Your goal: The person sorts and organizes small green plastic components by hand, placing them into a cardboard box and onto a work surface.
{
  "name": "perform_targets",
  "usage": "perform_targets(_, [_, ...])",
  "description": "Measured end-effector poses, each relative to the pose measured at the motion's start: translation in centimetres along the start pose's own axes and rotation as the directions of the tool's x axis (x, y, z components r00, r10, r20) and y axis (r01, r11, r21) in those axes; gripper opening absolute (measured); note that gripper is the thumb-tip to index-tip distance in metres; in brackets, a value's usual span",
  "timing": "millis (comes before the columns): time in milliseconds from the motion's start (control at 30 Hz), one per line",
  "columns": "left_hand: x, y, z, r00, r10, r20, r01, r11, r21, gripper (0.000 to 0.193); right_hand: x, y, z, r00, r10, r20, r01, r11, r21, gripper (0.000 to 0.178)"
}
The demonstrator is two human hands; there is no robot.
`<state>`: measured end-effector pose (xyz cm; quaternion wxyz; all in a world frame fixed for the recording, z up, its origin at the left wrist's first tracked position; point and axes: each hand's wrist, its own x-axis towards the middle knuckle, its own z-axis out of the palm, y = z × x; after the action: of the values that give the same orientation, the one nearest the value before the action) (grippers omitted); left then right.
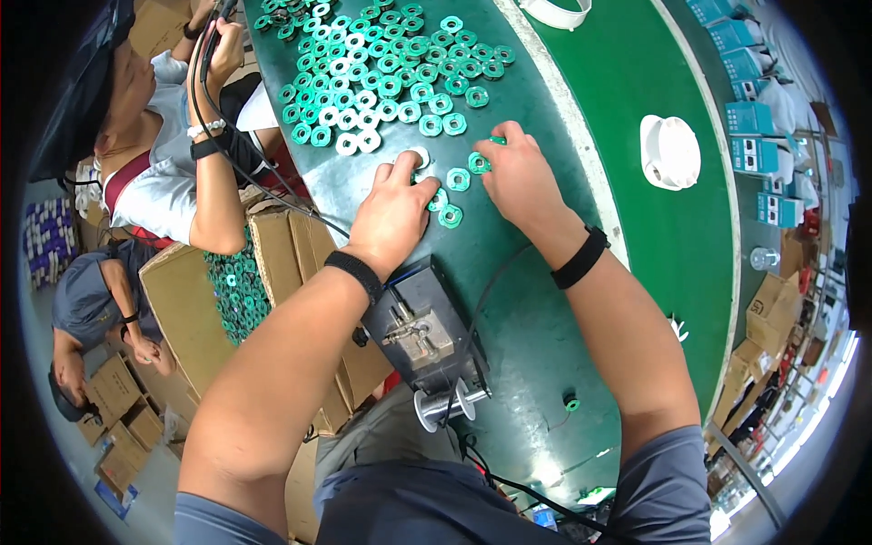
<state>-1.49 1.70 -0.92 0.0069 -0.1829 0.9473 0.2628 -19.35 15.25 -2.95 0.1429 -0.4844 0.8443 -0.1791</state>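
Observation:
My left hand (389, 216) is on the dark green table with fingers curled and closed on a small round green circuit board, mostly hidden under them. A pale disc (421, 157) shows at its fingertips. My right hand (522, 182) is closed too, with a bit of green (498, 141) showing between its fingers. Its thumb touches another octagonal circuit board (478, 163) with a round centre. Between the hands lie more such boards: one loose board (458, 179) and another board (450, 216) beside my left thumb.
Many similar boards (391, 64) cover the far table. A dark metal fixture (420, 331) and a solder wire spool (445, 406) stand near me. Right of them runs a green conveyor belt (654, 245) carrying a white housing (670, 153). A co-worker (173, 154) sits at left beside a carton (195, 282).

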Motion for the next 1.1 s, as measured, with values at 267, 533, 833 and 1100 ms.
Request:
perform_targets(267, [-0.6,0.0,0.3,1.0,-0.013,-0.015,0.013,1.0,-0.008,0.031,-1.7,0.1,0.0,1.0,-0.018,-0.01,0.018,1.0,0.012,0.039])
perform_targets(533, [-1.6,-0.8,-1.9,0.999,0.012,-0.052,-0.016,0.996,-0.088,0.041,-3.7,-0.5,-1.9,0.999,0.044,0.013,-0.045,0.997,0.056,0.039])
perform_targets(833, [-6.4,-1.2,-8.2,0.961,0.029,-0.275,-0.079,0.981,-0.175,0.039,-8.8,-4.3,-7.6,0.999,0.055,-0.004,-0.054,0.997,0.048,0.042])
perform_targets(1100, [-24.1,-6.0,-16.2,0.936,-0.269,-0.226,0.202,0.939,-0.278,0.038,-21.2,-15.0,-17.2,0.971,0.205,0.124,-0.208,0.978,0.01,0.05])
